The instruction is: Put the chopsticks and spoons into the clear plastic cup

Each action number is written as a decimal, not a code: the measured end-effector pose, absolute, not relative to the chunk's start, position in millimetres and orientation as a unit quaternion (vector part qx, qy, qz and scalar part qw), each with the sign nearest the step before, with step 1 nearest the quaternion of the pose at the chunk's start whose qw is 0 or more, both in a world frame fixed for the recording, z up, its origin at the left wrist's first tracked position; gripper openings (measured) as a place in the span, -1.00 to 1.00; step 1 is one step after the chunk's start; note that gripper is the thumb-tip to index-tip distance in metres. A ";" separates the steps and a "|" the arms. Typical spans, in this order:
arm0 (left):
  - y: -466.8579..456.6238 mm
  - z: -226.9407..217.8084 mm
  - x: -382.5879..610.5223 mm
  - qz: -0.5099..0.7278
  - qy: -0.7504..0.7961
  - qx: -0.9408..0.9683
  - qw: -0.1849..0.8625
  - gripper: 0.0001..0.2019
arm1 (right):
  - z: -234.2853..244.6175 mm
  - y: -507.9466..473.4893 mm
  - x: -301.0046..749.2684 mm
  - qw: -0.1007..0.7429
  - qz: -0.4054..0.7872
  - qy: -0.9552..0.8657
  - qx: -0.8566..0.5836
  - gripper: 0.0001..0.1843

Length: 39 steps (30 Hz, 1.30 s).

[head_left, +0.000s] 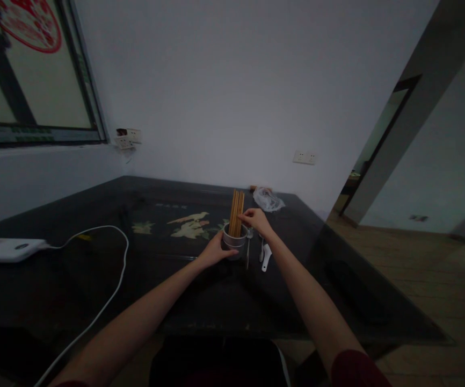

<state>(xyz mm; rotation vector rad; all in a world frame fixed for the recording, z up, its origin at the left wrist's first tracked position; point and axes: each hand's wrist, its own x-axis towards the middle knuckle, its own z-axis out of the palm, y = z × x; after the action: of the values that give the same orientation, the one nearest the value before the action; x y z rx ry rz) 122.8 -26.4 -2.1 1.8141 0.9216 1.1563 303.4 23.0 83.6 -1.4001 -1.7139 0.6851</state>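
Note:
A small round metal cup (234,242) stands on the dark table (95,269) and holds a bundle of wooden chopsticks (236,212) upright. My left hand (215,251) grips the cup's left side. My right hand (255,219) is pinched at the chopsticks just above the cup's rim. Right of the cup lie a metal spoon (248,248) and a white ceramic spoon (266,258) on the table.
A white device (7,249) with a white cable (107,301) lies at the table's left. A crumpled clear plastic bag (268,199) sits at the far edge by the wall. Wall sockets (128,138) are at the left corner. A wooden floor and doorway are at right.

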 end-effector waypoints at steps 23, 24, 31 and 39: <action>-23.6 -2.6 120.9 0.451 0.365 0.711 0.398 -0.25 | 42.4 -43.3 363.8 0.487 0.369 -0.594 -0.523 -0.54; -22.4 -1.6 119.1 0.446 0.371 0.710 0.400 -0.26 | 39.2 -43.4 365.9 0.492 0.370 -0.590 -0.522 -0.54; -16.5 0.5 110.2 0.433 0.391 0.709 0.395 -0.26 | 28.5 -37.5 372.5 0.504 0.341 -0.585 -0.536 -0.63; -15.7 -1.4 109.8 0.422 0.394 0.712 0.400 -0.21 | 24.5 -38.7 370.0 0.483 0.287 -0.607 -0.562 -0.69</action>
<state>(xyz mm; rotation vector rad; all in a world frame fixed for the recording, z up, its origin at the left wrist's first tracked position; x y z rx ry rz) 109.8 -15.7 -1.4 1.8002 0.9969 1.0682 370.0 -38.7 24.5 -1.3701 -1.4789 0.6991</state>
